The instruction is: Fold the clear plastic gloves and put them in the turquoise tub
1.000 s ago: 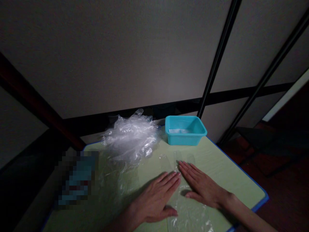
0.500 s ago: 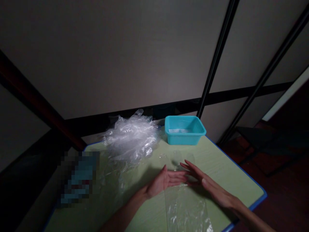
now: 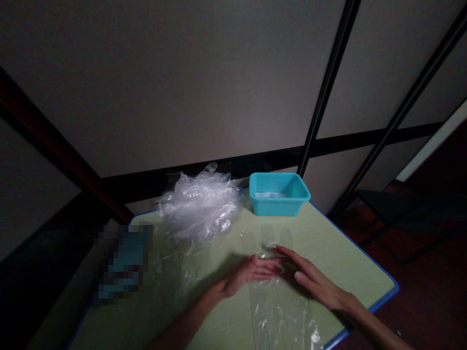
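Note:
A clear disposable plastic glove [image 3: 280,311] lies flat on the table, its finger ends pointing toward the blue tub. Over its middle is my left hand [image 3: 251,274], fingers stretched to the right, holding nothing. My right hand [image 3: 310,277] comes in from the other side with its fingers extended and thumb apart, also holding nothing. The fingertips of both hands nearly meet above the glove; whether they press on it I cannot tell. A heap of similar clear plastic gloves [image 3: 200,206] sits beyond my left hand.
A turquoise plastic tub [image 3: 279,208] with something white inside stands at the table's back right. The pale green table [image 3: 350,257] has a blue edge. A pixelated blue-green item [image 3: 126,262] is at the left. Cabinet panels rise behind; a dark chair [image 3: 397,209] is at right.
My left hand's thumb has lowered toward its fingers, and my right hand has shifted slightly left. The glove stays in about the same place; the view has moved a little.

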A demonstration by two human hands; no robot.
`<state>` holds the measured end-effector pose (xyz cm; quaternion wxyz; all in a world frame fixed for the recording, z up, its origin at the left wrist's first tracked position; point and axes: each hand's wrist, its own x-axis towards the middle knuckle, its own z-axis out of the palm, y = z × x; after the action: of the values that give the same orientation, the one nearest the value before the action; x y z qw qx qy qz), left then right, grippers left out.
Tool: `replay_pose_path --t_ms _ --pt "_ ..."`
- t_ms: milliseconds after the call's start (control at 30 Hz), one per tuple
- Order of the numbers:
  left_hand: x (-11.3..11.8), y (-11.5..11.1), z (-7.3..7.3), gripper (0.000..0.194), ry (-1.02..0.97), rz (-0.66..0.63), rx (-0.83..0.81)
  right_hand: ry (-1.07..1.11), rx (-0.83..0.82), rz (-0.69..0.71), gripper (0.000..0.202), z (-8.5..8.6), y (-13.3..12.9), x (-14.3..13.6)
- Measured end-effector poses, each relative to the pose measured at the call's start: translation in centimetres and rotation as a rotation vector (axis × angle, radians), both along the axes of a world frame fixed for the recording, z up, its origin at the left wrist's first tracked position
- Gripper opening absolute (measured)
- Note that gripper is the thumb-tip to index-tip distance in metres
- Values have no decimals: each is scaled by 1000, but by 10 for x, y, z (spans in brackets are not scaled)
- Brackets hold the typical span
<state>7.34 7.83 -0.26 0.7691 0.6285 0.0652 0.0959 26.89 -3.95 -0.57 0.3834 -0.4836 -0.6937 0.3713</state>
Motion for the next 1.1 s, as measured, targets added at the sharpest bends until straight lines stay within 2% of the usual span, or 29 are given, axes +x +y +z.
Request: replay_pose_path --t_ms 133,233,300,400,467,567,800,867,1000,1100 --pt "-2 -1 1 83 -15 36 -83 108 52 -88 45 4 -5 1" --pt "-9 0 6 80 -56 56 -126 -74 130 -63 38 14 -19 7" --pt "-15 1 6 74 -69 60 -163 -325 210 45 41 22 -32 11" --pt "-23 3 -1 68 -67 79 -217 -615 314 283 56 32 -50 12" --pt "-25 4 -6 68 -53 92 -227 -738 344 405 54 36 -58 9" --pt "-23 5 -12 70 -17 89 -203 -814 346 459 45 38 -63 0" --pt "-22 1 -14 71 55 105 -100 -643 394 359 39 37 -63 -7" --pt "-23 -1 -15 71 64 122 -59 -601 353 236 34 33 -64 -4" --pt "-25 -3 -17 75 62 124 7 -428 162 -103 26 29 -61 -1" --pt "-28 -3 -13 83 43 101 49 -303 92 -214 27 34 -52 -2"
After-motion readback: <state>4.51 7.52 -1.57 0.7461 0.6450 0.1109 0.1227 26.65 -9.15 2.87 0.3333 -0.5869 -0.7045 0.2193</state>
